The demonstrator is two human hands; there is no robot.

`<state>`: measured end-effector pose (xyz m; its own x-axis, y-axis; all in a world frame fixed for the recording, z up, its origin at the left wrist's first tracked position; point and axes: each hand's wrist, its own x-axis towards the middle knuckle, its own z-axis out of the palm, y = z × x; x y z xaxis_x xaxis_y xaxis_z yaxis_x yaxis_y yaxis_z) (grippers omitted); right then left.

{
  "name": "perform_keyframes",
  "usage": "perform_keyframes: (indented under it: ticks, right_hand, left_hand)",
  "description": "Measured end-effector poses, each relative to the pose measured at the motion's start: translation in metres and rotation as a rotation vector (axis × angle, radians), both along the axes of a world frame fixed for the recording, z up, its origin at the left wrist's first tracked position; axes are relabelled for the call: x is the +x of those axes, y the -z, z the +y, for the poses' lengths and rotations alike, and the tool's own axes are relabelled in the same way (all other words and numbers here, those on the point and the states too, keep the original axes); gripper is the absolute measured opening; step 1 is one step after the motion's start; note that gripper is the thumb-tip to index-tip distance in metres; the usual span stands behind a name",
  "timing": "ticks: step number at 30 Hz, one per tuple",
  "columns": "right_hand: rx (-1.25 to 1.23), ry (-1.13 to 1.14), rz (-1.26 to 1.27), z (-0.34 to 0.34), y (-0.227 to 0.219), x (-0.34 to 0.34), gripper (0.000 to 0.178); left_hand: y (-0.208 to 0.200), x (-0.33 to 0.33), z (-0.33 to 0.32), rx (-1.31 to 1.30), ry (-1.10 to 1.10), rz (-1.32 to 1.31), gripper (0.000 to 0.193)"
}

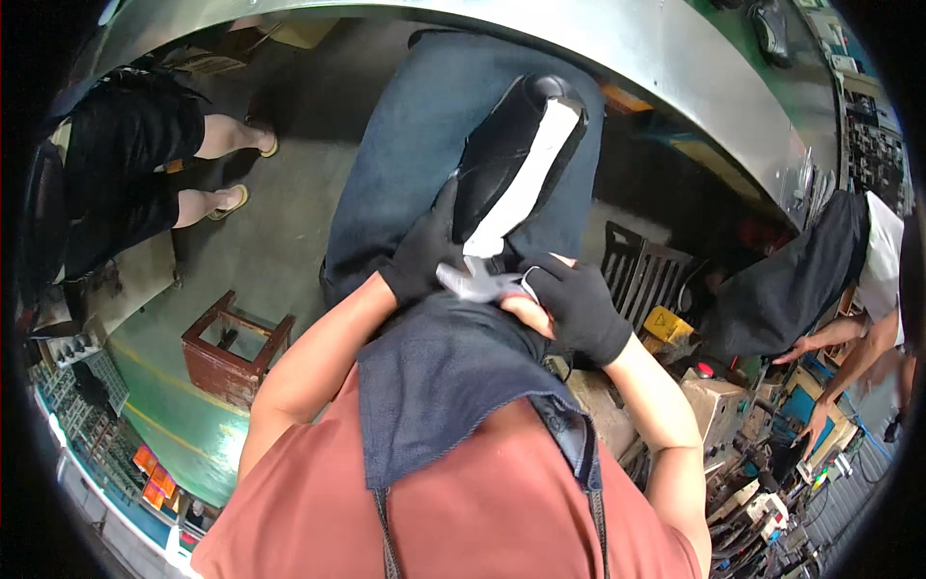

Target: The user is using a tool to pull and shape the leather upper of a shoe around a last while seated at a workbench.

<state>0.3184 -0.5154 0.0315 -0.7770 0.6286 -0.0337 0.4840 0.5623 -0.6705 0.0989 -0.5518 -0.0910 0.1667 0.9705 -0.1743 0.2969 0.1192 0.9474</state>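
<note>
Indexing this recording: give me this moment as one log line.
left hand: against black shoe | right hand: holding metal tool | shoe: on lap, white strip along it

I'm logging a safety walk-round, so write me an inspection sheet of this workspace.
Surface: blue cloth, under a black shoe
Job's things: the shoe, with a white strip along it; grey metal tool, slightly blurred
Clutter: yellow box at right; jumbled small items beyond
Grips: black-gloved left hand against the shoe's left side; black-gloved right hand around the tool
Cables: cannot tell amid the jumble
Surroundings: metal bench ahead; brown stool at left; one person at left, another at right
</note>
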Motion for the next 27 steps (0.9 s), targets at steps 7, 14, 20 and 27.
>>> perform_keyframes:
  ticks: [7, 14, 20, 27]
  right_hand:
    - [-0.315, 0.247, -0.166, -0.005, 0.011, 0.059, 0.033]
    - [-0.529, 0.779, -0.06, -0.046, 0.032, 0.107, 0.037]
    - [-0.497, 0.629, -0.07, -0.009, -0.004, 0.057, 0.037]
    - [-0.043, 0.057, -0.486, 0.05, -0.038, -0.007, 0.039]
  left_hand:
    - [-0.108, -0.087, 0.008, 0.347, 0.106, 0.426, 0.07]
    - [-0.075, -0.032, 0.081, 0.387, -0.384, -0.131, 0.079]
    - [-0.001, 0.011, 0.018, 0.024, -0.096, -0.229, 0.096]
    - [0.013, 0.023, -0.005, 0.103, -0.025, -0.107, 0.097]
